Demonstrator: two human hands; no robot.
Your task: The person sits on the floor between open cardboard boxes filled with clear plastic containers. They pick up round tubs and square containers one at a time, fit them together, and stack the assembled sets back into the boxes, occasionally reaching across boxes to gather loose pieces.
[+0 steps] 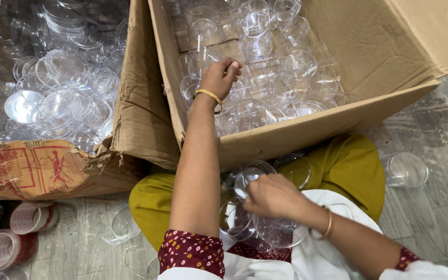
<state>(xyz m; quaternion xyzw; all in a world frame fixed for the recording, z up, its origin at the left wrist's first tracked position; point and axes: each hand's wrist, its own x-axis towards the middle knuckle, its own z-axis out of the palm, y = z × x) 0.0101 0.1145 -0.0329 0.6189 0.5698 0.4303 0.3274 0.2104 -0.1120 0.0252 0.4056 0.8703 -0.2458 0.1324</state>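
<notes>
My left hand (222,75) reaches into the right cardboard box (307,129) and its fingers close on a clear plastic cup (211,57) among several loose ones. My right hand (273,197) rests in my lap, gripping a clear plastic cup (250,179) that sits with other clear cups and lids (237,220) on my olive trousers. A gold bangle circles each wrist.
A second cardboard box (42,168) on the left holds several clear lids and cups (58,98). One clear cup (405,169) stands on the grey floor at right, another cup (123,225) lies at lower left. Rolls of printed tape (11,236) lie at bottom left.
</notes>
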